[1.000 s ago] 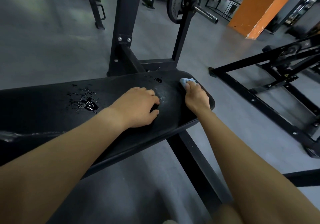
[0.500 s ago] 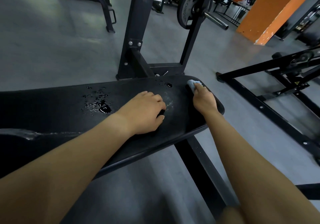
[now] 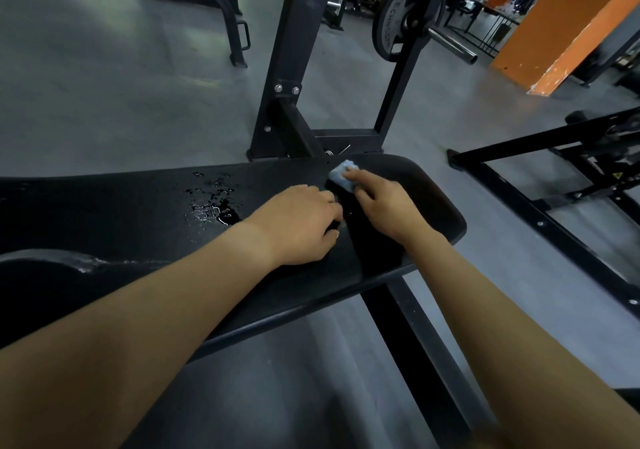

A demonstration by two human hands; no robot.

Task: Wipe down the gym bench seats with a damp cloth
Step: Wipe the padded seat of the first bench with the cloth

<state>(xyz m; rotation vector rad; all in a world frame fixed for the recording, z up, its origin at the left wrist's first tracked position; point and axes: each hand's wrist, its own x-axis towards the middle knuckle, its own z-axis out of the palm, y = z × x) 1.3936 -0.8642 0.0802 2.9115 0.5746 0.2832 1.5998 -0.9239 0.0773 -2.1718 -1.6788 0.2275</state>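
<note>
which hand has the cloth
The right hand, nearer the rounded end of the seat: its fingers grip the blue cloth against the pad. The left hand rests on the seat with no cloth.

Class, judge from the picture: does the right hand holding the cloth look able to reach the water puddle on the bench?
Probably yes, though not straight across: the left hand rests on the bench pad between the cloth and the water puddle, so the right hand would need to pass beyond it.

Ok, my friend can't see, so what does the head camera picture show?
A right hand wipes a blue cloth across a black gym bench; the left hand rests beside it. Water drops sit further left.
</note>
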